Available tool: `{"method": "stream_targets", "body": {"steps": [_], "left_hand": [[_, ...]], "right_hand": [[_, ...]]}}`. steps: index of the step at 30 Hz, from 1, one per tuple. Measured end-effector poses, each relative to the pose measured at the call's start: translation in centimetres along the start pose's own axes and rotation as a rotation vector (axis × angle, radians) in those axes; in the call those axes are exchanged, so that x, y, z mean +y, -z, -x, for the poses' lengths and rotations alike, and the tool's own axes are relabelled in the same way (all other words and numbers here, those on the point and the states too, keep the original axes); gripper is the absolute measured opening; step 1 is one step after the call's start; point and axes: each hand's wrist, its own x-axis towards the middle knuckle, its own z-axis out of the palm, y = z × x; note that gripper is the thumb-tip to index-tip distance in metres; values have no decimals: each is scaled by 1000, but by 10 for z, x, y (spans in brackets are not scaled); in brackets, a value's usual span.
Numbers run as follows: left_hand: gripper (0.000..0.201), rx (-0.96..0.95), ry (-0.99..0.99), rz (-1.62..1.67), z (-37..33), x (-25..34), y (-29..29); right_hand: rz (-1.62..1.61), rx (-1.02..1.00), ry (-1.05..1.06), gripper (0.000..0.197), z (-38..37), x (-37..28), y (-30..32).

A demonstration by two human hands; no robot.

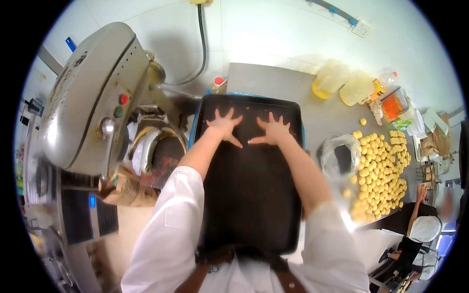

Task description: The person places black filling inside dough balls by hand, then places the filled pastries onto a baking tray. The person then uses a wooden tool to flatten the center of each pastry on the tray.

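We are holding both bare hands palm-down toward the far end of a black, rectangular, rimmed tray (249, 195). The tray is lying directly beneath our fingers and extending from there back toward our body. We are holding the fingers of the left hand (224, 126) spread wide, and those of the right hand (274, 131) equally wide; the thumb tips are pointing inward and nearly meeting. Neither hand is visibly gripping anything. We cannot tell whether the palms are bearing fully on the surface.

In our judgement, we are working the tray surface by hand, probably rubbing or smoothing it. The next move is likely calling for flat palms, even pressure and a path inside the raised rim, including the stretch nearer our body than the fingers.

Well to the right of the right fingers, many small, round, yellow dough balls (378, 173) are lying on the grey worktop (273, 78). A round container lined with clear plastic (352, 141) is standing between. Left of the left fingers, a large grey metal mixer (88, 93) is standing.
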Motion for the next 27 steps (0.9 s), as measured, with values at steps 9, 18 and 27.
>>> {"method": "stream_targets", "body": {"steps": [9,18,27], "left_hand": [[120,8,-70,-39,71,12,-62],[113,-2,-74,15,91,14,-64],[111,-5,-41,-8,138,19,-93]], "right_hand": [[124,110,130,110,86,-4,-55],[103,119,104,113,103,-8,-59],[124,114,112,112,150,-14,-85]]}}
